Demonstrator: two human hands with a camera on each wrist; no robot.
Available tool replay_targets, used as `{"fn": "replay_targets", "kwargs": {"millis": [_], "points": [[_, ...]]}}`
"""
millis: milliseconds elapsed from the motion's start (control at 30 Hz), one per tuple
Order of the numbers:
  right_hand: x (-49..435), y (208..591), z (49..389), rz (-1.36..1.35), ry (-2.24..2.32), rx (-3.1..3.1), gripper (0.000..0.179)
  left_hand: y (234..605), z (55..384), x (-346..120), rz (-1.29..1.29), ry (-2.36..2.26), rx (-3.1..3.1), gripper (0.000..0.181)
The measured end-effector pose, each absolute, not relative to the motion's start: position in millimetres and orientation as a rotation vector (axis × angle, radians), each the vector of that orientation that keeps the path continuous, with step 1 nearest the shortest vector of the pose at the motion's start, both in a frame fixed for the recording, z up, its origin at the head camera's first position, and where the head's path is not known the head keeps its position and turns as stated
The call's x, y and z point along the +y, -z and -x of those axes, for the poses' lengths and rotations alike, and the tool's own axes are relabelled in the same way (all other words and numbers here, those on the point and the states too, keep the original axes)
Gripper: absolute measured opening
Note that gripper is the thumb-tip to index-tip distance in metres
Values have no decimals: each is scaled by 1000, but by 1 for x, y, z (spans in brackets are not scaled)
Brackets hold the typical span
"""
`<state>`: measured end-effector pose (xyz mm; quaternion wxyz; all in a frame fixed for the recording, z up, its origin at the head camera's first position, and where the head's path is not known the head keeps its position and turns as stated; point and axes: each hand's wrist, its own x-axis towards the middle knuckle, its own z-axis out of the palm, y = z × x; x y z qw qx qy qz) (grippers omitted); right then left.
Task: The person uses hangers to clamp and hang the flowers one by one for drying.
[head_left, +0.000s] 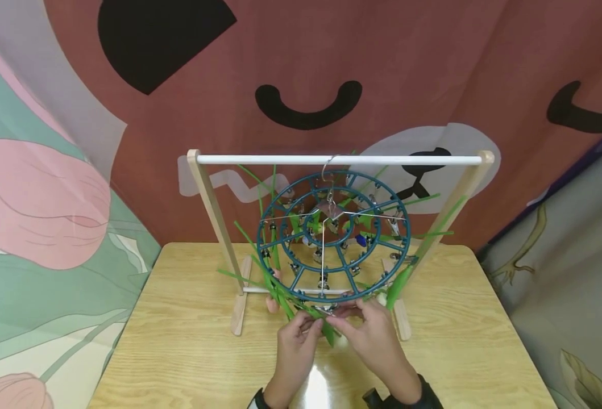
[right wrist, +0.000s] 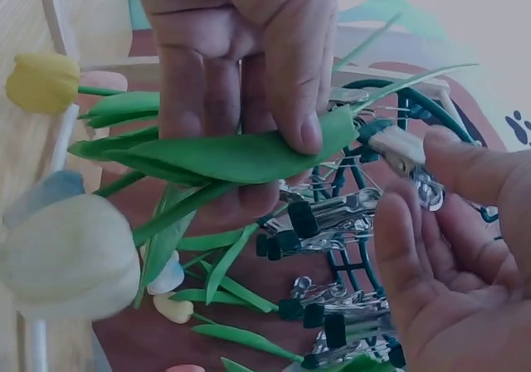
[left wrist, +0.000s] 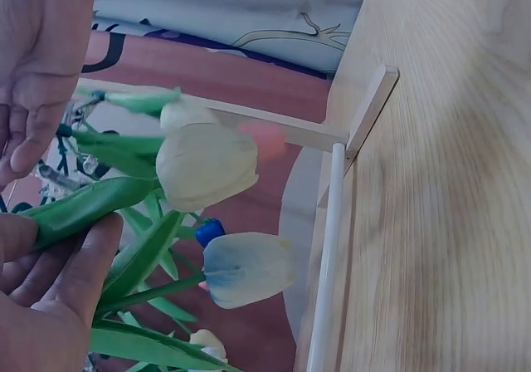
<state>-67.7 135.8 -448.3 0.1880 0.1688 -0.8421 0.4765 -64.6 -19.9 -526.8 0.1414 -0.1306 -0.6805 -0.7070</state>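
My left hand [head_left: 297, 346] holds an artificial white tulip [left wrist: 207, 166] by its green leaves [right wrist: 241, 156], thumb laid along them. The bloom points down, leaf end up at the ring. My right hand [head_left: 377, 341] pinches a metal clip [right wrist: 402, 149] at the leaf end, between thumb and fingers. Both hands work at the near edge of a round dark-green clip hanger [head_left: 339, 298]. Whether the clip's jaws grip the leaf end is not clear. Beside the held tulip hangs a white-and-blue tulip [left wrist: 249, 270].
The hanger hooks over the white top bar [head_left: 260, 159] of a wooden stand [head_left: 211, 221] on the wood table [head_left: 178, 341]. Several tulips hang from its clips, one with a yellow bloom [right wrist: 43, 83]. More metal clips [right wrist: 344, 214] line the rings. A printed curtain [head_left: 408, 57] hangs behind.
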Motion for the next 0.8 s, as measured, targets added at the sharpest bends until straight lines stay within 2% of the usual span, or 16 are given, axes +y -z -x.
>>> {"fn": "replay_targets", "kwargs": {"millis": [300,500,800], "points": [[143,445,66,-446,-1333,-2375,29,527,65,-12,499,2024,-1959,15],[148,447,72,-603,-1289,-2220,33,527,65,-12,431,2026,-1998,18],[150,454,77,-599,-1425,-2210,28,522,65,-8,349,2025,-2086,18]]}}
